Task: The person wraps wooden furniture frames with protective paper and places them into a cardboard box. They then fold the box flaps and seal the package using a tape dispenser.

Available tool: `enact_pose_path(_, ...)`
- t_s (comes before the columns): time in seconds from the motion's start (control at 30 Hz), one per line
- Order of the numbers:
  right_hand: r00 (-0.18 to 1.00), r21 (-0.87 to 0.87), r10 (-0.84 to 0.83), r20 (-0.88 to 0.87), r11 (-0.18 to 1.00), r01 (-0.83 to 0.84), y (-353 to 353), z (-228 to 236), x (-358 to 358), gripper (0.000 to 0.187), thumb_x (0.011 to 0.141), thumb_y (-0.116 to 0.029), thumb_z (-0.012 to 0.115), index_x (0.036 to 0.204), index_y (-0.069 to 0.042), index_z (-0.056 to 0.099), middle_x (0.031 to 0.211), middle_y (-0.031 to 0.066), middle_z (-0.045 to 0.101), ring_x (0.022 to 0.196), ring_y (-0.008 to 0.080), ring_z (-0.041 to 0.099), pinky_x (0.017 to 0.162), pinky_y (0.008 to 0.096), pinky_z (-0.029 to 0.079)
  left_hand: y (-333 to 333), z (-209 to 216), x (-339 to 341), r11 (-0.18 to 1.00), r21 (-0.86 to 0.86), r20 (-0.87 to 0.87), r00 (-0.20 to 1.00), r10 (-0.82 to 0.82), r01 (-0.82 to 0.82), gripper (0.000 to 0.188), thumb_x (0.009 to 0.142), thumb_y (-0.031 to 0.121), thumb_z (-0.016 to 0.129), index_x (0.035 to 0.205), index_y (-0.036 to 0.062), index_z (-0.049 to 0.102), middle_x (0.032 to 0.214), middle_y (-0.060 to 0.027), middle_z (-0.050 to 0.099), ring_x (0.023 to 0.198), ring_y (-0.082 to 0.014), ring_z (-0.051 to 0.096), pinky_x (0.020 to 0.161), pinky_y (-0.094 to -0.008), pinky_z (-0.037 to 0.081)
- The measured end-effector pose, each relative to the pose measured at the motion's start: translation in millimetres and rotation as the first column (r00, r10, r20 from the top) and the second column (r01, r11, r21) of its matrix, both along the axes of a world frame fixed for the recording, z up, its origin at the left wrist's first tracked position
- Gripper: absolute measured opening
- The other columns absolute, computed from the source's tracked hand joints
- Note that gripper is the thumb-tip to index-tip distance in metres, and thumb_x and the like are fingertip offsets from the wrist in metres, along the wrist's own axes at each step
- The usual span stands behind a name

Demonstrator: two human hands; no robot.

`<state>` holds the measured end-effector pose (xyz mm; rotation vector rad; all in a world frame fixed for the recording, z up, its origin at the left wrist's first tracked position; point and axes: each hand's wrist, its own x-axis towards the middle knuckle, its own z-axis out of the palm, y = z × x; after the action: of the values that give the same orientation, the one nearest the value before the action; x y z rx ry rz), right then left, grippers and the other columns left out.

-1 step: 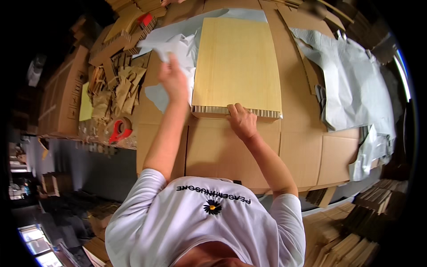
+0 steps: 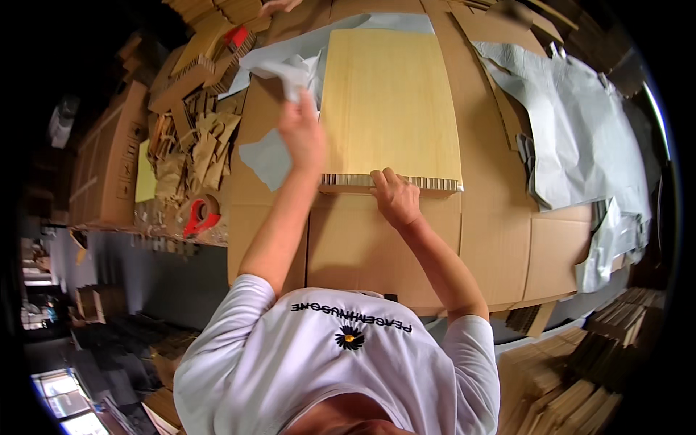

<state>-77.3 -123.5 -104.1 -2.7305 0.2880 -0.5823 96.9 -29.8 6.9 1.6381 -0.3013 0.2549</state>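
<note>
A pale yellow honeycomb cardboard panel point(image 2: 388, 109) lies flat on the cardboard-covered table, its cut cells showing along the near edge. My right hand point(image 2: 395, 196) grips that near edge, fingers curled over the top. Left of the panel, my left hand point(image 2: 303, 141) is closed on a crumpled white sheet point(image 2: 290, 72), which rises from its fingertips. The left hand is slightly blurred. Part of a light grey sheet point(image 2: 377, 23) shows beyond the panel's far edge, and a loose piece point(image 2: 264, 159) lies beside my left wrist.
At left are torn brown paper scraps point(image 2: 210, 145), a red tape dispenser point(image 2: 201, 216), honeycomb strips point(image 2: 192, 72) and a large carton point(image 2: 109, 163). A silvery-white sheet point(image 2: 580, 130) drapes over the right side. Another person's hand point(image 2: 281, 6) shows at the far edge.
My left hand has moved a little right, toward the panel, drawing the white sheet with it. The right hand keeps its place on the near edge.
</note>
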Motion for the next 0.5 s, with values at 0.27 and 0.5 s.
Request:
enact_pose_path(0.27,0.990,0.227,0.017,0.143,0.973,-0.050,-6.1,-32.4,-4.2,0.013,0.083,-0.014,0.059,0.089,-0.005,0.066,0.087,0.0159,0.065,0.078,0.0356,0.063,0.066,0.0463,0.051,-87.6,-76.9,-80.7,0.739,0.557,0.242,0.777,-0.581,0.379,0.033,0.097,0.016,0.053,0.127,0.0062,0.061,0.134,-0.0093,0.060,0.123,-0.0370,0.055,0.098,-0.0428,0.048)
enact_pose_path(0.5,0.962,0.020,0.092,0.256,0.995,-0.101,-11.1,-38.7,-4.2,0.011,0.079,-0.015,0.064,0.076,-0.006,0.068,0.076,0.0122,0.066,0.072,0.0298,0.066,0.062,0.0428,0.052,-96.2,-74.6,-83.1,0.541,0.704,0.046,0.731,-0.681,0.460,0.031,0.097,0.017,0.051,0.124,0.0103,0.063,0.133,-0.0074,0.060,0.122,-0.0356,0.056,0.097,-0.0433,0.049)
